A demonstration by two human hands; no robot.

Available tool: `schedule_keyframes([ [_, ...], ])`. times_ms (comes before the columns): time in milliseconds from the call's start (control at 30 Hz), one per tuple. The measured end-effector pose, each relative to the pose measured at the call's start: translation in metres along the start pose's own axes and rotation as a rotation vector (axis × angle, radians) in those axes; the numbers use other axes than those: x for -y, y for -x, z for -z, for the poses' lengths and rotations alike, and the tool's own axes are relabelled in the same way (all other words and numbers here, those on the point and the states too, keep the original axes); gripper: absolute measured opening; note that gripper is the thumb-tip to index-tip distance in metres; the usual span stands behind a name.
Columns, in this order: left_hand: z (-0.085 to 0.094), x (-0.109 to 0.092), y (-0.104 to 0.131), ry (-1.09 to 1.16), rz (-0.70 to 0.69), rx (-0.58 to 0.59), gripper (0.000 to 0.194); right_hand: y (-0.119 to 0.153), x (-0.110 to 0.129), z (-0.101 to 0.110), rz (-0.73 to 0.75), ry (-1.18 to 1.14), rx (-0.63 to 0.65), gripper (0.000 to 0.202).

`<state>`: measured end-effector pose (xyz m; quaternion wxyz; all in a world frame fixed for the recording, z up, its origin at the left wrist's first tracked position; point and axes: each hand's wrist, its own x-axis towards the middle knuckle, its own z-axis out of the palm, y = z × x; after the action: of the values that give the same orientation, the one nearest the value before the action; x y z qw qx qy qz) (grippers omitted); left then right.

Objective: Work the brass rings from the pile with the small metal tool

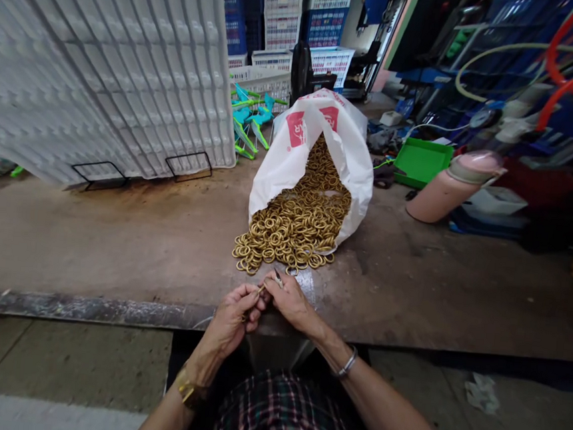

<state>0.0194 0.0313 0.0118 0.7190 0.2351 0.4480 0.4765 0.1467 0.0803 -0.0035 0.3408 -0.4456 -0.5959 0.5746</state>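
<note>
While gold-coloured, round, metal-looking rings (291, 219) are lying heaped at mouth of red-printed white plastic bag (360, 181) on brown table (113, 247), left hand (235, 314) is pinching single ring (260, 289) between fingertips; right hand (293, 301) is gripping small dark-pointed tool (277, 279) beside it. Close ring work seemingly proceeding, exact contact too small to tell; next move calling for steady pinch.
</note>
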Motion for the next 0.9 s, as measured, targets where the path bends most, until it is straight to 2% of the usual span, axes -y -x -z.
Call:
schedule_keyframes([
  [100,0.001,0.001,0.002,0.0,-0.014,0.016,0.024,0.003,0.0,-0.001,0.027,0.015,-0.021,0.02],
  [300,0.001,0.005,0.005,-0.094,-0.069,-0.029,0.023,0.011,0.001,-0.003,0.133,0.161,-0.056,0.021],
  [467,-0.001,0.006,0.008,-0.14,-0.095,-0.026,0.023,0.015,0.006,-0.002,0.082,0.069,-0.008,0.026],
  [900,-0.001,0.005,0.012,-0.017,-0.06,0.023,0.027,0.02,0.003,-0.004,-0.01,-0.013,0.024,0.028],
])
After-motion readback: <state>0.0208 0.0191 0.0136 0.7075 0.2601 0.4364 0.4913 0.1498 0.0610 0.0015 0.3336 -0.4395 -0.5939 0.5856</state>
